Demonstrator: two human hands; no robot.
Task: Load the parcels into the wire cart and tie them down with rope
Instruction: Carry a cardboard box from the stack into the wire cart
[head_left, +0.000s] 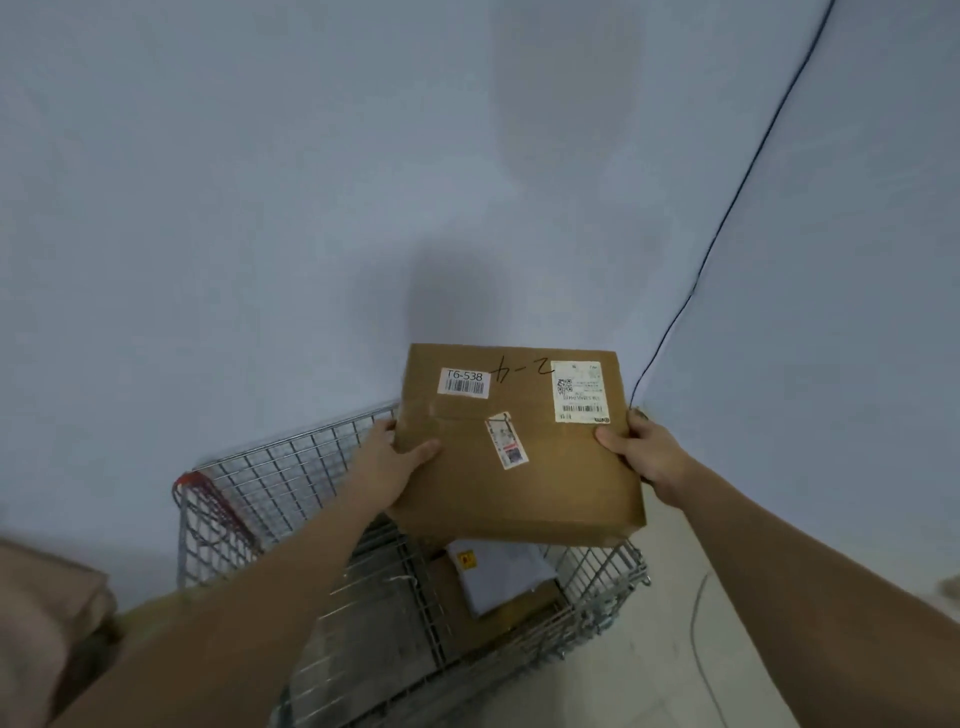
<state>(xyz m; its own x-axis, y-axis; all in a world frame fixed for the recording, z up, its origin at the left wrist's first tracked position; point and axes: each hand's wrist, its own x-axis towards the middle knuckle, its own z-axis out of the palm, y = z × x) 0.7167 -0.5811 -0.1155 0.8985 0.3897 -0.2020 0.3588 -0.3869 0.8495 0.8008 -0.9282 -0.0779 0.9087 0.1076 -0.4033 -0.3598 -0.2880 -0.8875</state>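
Head view: both hands hold a flat brown cardboard parcel (514, 441) up over the wire cart (291, 467), tilted w/ its far edge higher. Left hand (387, 462) grips the parcel's left edge, thumb lying on the top face, fingers curled under and out of sight. Right hand (641, 452) grips the right edge the same way: thumb on top, near the white shipping label (581, 391), rest of the fingers wrapped round the side.

Parcel top has a white "T6-538" barcode sticker (464, 382), handwritten marker scrawl between the two labels, and a small slanted sticker (506, 439) by the tape seam.

Cart sits below the parcel, against the pale wall (311, 182), red handle trim (218, 499) at its left end. Inside the cart: a brown box (511, 616) w/ a grey poly mailer (501, 577) on top of it, both partly hidden by the held parcel.

A thin black cable (727, 208) runs down the wall corner at right. Blurred beige item (47, 613) at the lower left; can't tell what it is.
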